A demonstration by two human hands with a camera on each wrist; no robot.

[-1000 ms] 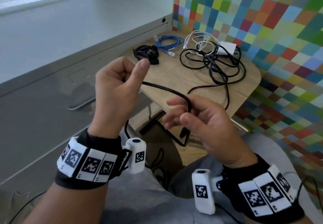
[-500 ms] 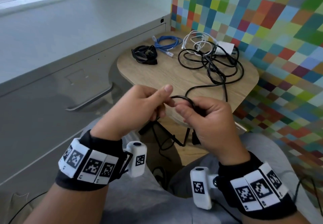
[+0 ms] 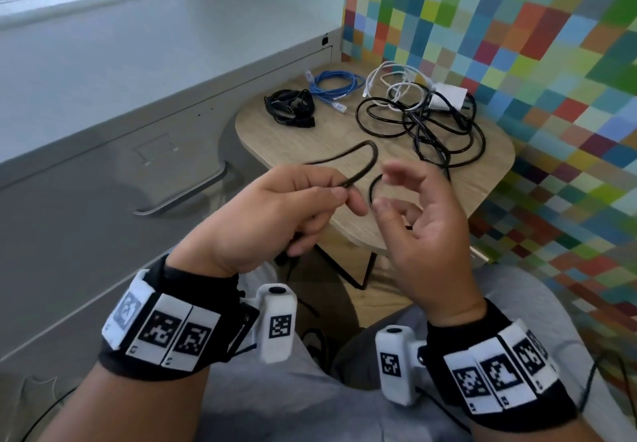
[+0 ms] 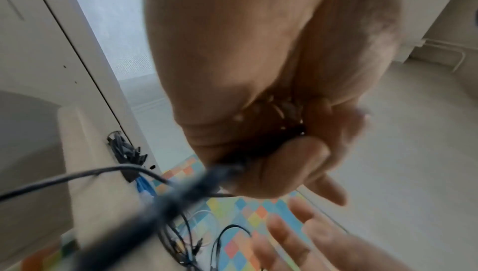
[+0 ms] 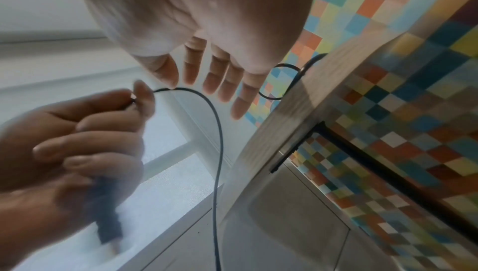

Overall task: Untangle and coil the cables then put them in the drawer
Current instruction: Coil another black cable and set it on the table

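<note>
Cable (image 3: 362,152), black, is held up in front of the person, over the near edge of the table (image 3: 310,142); one loop stands above the left hand (image 3: 275,214) and the free length runs back to the black tangle (image 3: 431,124) by the table's far right corner.

Head view: half a second ago both hands were pinched together on the cable; now they are apart. The cable is pinched between left thumb and forefinger, the other fingers curled under. The right hand (image 3: 424,235) has let go, fingers spread and loosely bent, nothing in it, just beside the loop. A black coil (image 3: 289,109) and a blue coil (image 3: 336,86) lie at the far left edge, a white cable (image 3: 393,86) at the far edge, mixed with the tangle. The cabinet drawer (image 3: 103,200) at left is shut.

Left wrist view: blurred. The cable (image 4: 160,203) is seen leaving the closed left fingers (image 4: 284,169); the open right hand (image 4: 297,240) lies below.

Right wrist view: right fingers (image 5: 220,77) straight and free; the cable (image 5: 217,132) arcs from the left hand (image 5: 77,138) downward; a plug-like end (image 5: 107,220) hangs under that hand.

Judgement: one turn has been passed to the left hand; the right is freed to fetch the next length. Coiling is at an early stage; most of this cable is still in the tangle.
</note>
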